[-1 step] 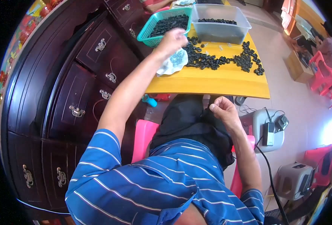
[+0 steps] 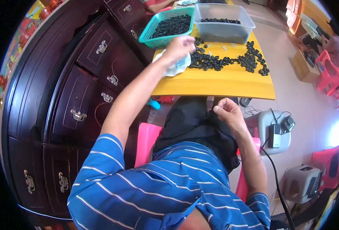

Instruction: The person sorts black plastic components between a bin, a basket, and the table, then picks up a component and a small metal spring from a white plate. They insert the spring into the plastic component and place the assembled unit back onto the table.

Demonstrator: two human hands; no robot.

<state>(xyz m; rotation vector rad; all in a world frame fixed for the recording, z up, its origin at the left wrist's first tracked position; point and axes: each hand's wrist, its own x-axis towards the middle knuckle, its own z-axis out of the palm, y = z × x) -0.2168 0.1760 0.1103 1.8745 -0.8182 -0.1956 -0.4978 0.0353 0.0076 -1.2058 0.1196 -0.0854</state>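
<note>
My left hand [image 2: 180, 49] reaches over the yellow table, between a scalloped white dish [image 2: 172, 73] and scattered small black ring-like pieces [image 2: 207, 62]. Its fingers are curled and smeared by motion, so what they hold cannot be made out. Partly under that hand, the dish holds tiny bluish bits. My right hand [image 2: 230, 113] hovers over my lap, just off the table's near edge. Thumb and forefinger are pinched together there; anything between them is too small to name.
A green basket [image 2: 143, 37] and a clear plastic bin [image 2: 230, 31], both holding black pieces, stand on the table [image 2: 215, 87]. Dark drawers [image 2: 93, 57] line the left. A grey stool [image 2: 267, 132] carrying corded devices is at right; another person's arm [image 2: 160, 6] shows at the far end.
My left hand has shifted right and slightly nearer, from beside the green basket toward the black pieces. My right hand has stayed in place.
</note>
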